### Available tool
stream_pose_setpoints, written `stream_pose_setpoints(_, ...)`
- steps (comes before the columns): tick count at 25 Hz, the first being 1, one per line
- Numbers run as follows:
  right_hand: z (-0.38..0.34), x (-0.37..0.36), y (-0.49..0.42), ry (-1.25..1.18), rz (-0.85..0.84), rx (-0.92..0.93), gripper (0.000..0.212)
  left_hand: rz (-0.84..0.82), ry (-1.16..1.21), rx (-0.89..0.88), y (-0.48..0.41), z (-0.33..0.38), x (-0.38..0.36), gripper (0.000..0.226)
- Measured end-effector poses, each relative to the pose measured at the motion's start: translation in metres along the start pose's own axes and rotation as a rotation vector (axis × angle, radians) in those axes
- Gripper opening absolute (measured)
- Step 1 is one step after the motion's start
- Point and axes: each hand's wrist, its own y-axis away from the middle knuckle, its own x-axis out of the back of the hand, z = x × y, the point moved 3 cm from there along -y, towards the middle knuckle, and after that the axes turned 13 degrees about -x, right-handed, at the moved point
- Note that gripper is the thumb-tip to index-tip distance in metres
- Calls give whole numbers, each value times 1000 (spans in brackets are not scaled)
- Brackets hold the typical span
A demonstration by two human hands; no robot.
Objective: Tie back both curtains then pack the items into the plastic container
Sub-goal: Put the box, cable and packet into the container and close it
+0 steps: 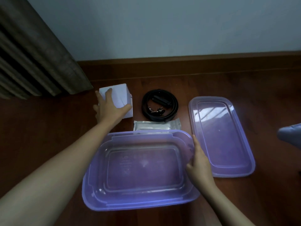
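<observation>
Head view, translucent purple container (92, 190), lid (223, 139) beside

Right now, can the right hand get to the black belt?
Probably yes. The right hand holds the container by its rim, but the belt lies uncovered on the floor beyond it, with only the flat silver pouch between. The left hand grips the white box.

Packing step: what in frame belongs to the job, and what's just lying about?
Job: plastic container, its lid, white box, coiled black strap, foil pouch, curtain; left hand on the box, right hand at the container rim.
Lying about: blue object at the right edge, unidentifiable; wooden floor, wall.
</observation>
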Motion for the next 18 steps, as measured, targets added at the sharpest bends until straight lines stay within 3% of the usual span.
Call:
stream_pose_setpoints(3, -5, 5, 6, 84, 160, 39, 69, 174, 215, -107, 6, 0, 37, 86)
stream_pose_setpoints(5, -19, 13, 13, 132, 333, 91, 70, 192, 662, -80, 24, 15, 64, 82)
stream_pose_setpoints(7, -44, 22, 22, -85, 311, 212, 65, 16, 1169, 61, 48, 35, 81, 66)
stream_pose_setpoints(9, -69, 29, 33, -389, 99, 294, 63, -354, 1406, 241, 76, 52, 87, 53)
stream_pose_setpoints(11, -89, 35, 41, -572, -135, 284, 69, -660, 1445, 408, 100, 55, 79, 54)
stream_pose_setpoints(14, -95, 27, 47, -608, -351, 186, 61, -911, 1394, 576, 133, 47, 54, 69)
stream_pose_setpoints(16, -82, 15, 49, -539, -334, 87, 50, -907, 1325, 595, 148, 46, 39, 85)
stream_pose_setpoints(18, -67, 2, 55, -447, -273, -18, 42, -738, 1198, 577, 158, 41, 27, 84)
